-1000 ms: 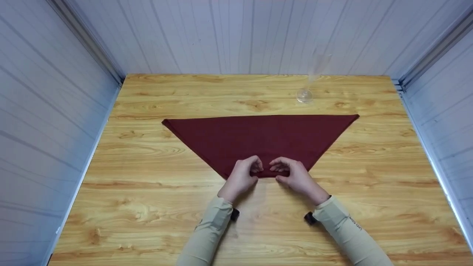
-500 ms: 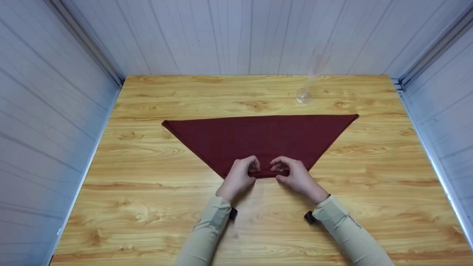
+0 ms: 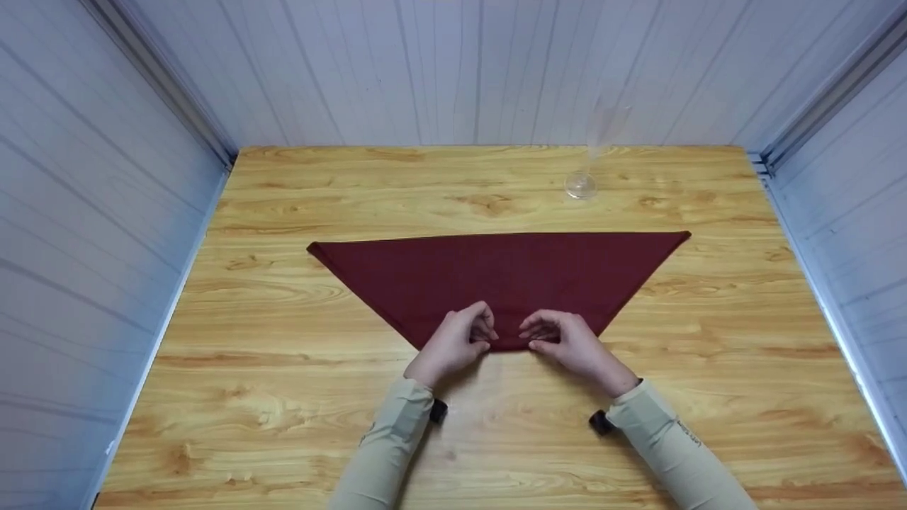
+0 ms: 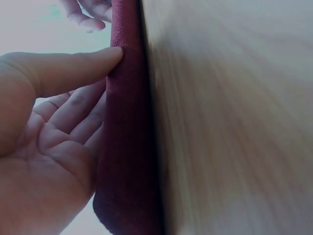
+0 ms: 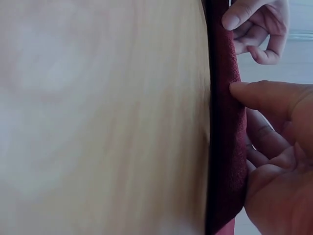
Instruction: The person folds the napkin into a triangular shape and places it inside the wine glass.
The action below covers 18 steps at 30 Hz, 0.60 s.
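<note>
A dark red cloth napkin (image 3: 510, 273) lies on the wooden table, its wide edge at the far side and its narrower, rolled edge nearest the person. At the left part of that roll (image 4: 129, 112), my left hand (image 3: 453, 342) has its thumb on the near face and curled fingers on the far side. My right hand (image 3: 570, 347) grips the roll (image 5: 229, 132) the same way, a short gap to the right. Both wrist views show thumb tips touching the fabric; the fingertips behind the roll are partly hidden.
A clear stemmed glass (image 3: 581, 185) stands upright on the table (image 3: 269, 425) beyond the napkin, right of centre. Pale panel walls (image 3: 368, 71) enclose the table at the back and both sides.
The napkin has shifted slightly towards the person, and its near edge looks a little wider. Both hands have moved with it, the left wrist slightly leftward. The glass stays in place.
</note>
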{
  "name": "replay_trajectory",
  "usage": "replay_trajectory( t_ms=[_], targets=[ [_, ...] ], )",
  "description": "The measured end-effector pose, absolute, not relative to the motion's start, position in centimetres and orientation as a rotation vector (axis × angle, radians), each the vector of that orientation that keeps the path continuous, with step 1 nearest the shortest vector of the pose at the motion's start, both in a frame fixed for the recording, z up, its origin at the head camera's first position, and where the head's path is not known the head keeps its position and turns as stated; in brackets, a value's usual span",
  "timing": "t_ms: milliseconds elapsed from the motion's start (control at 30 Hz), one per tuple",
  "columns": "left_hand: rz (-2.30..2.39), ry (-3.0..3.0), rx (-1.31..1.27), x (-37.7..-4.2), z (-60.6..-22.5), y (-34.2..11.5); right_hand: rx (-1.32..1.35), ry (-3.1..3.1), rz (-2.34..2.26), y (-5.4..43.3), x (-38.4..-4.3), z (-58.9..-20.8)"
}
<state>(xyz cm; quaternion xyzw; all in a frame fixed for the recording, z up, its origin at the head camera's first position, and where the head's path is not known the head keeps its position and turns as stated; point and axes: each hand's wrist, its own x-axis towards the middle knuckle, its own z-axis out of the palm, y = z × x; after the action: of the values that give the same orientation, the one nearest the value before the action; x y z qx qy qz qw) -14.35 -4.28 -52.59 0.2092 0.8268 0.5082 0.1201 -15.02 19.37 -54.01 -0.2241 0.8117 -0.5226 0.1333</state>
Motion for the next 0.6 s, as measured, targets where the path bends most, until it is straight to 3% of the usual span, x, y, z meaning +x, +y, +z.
replay_trajectory(
  t_ms=[600],
  targets=[
    [1.443, 2.508, 0.594, -15.22, -52.65, -4.05, -0.435, 2.671, -1.275, 18.83, -15.50, -53.66]
  ],
)
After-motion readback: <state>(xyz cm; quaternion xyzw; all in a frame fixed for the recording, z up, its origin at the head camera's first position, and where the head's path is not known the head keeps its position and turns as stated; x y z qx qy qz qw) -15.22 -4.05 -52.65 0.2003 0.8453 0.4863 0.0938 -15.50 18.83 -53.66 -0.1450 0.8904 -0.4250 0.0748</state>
